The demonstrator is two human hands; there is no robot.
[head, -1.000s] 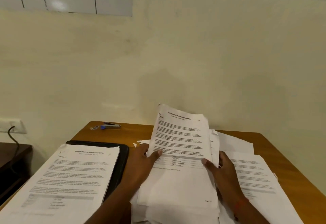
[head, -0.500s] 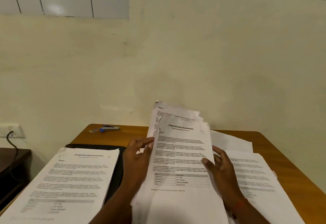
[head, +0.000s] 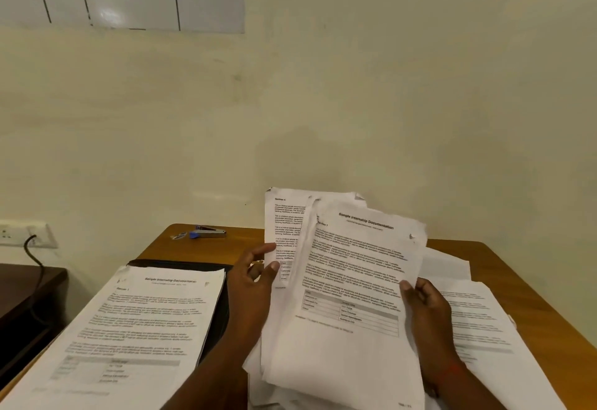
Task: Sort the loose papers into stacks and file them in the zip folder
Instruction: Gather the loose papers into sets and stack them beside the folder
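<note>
Lower centre, a sheaf of papers (head: 352,280) is held up: its right edge is gripped by the right hand (head: 426,309), and a rear sheet (head: 281,225) is pinched by the left hand (head: 255,280). The zip folder (head: 181,264) lies lower left, partly covered by a stack (head: 139,322).

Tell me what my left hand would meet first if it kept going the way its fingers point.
The left hand points right at the rear sheet headed Section 4, behind the front papers; its fingertips seem to touch its left edge.
</note>
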